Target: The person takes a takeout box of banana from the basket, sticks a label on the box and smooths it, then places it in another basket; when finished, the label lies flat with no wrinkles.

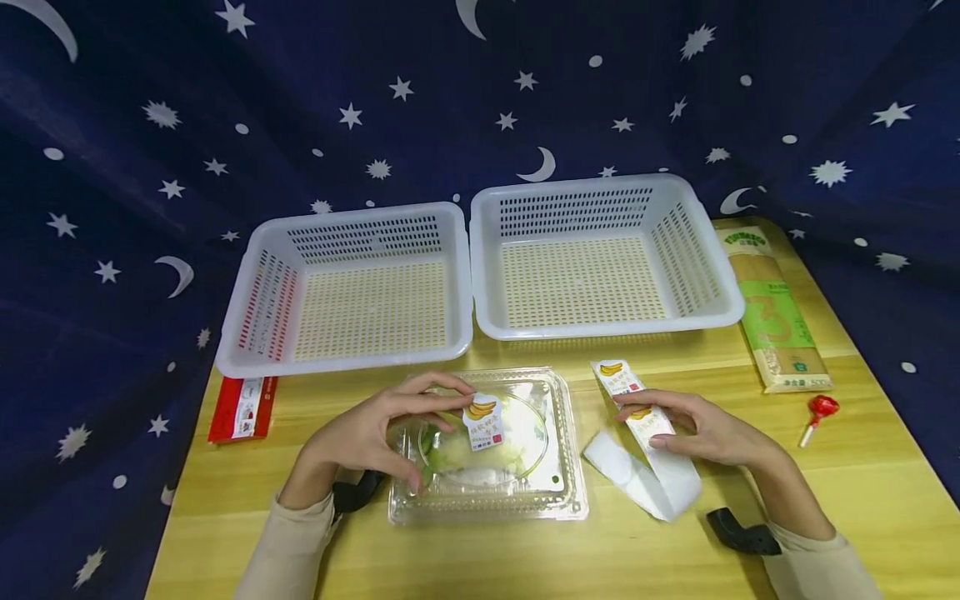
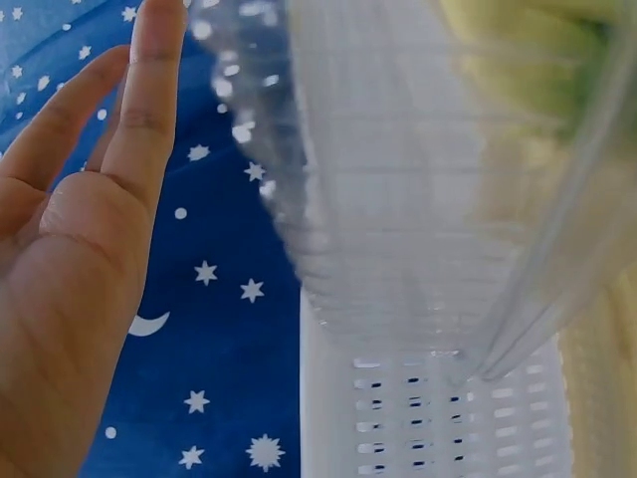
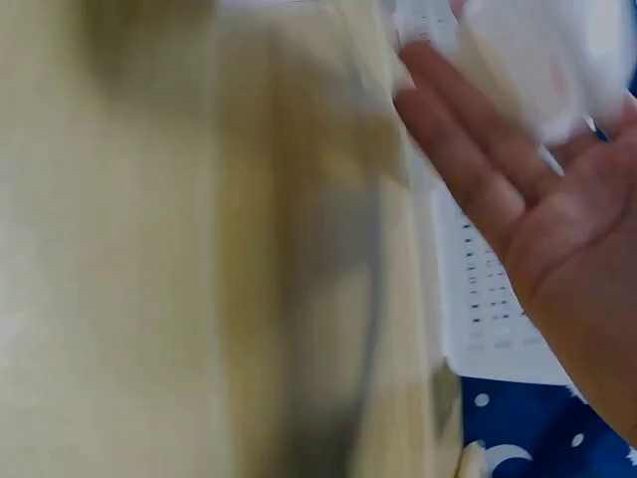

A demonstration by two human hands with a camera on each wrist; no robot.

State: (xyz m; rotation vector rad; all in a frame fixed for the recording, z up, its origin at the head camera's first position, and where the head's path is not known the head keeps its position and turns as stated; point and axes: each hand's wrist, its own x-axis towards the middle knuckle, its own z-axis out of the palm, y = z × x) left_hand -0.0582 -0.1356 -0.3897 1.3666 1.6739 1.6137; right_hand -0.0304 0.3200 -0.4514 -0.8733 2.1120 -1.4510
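My left hand point(image 1: 375, 429) is over the left side of a clear plastic clamshell container point(image 1: 562, 450), its thumb spread away from the fingers. Right at its fingertips is a white sticker point(image 1: 485, 423) printed with bananas, which overlaps the lid in the head view. Pale green contents show through the plastic. In the left wrist view, the container's ridged side point(image 2: 398, 199) stands beside the fingers point(image 2: 144, 110). To the right, my right hand point(image 1: 705, 429) holds a strip of banana stickers point(image 1: 618, 379) between thumb and fingers; its white backing curls down to the table.
Two white perforated baskets point(image 1: 345, 360) point(image 1: 607, 332) stand side by side at the back. A noodle packet point(image 1: 780, 312) lies at the right, with a red lollipop point(image 1: 822, 407) in front of it. A red packet point(image 1: 225, 417) sticks out from under the left basket.
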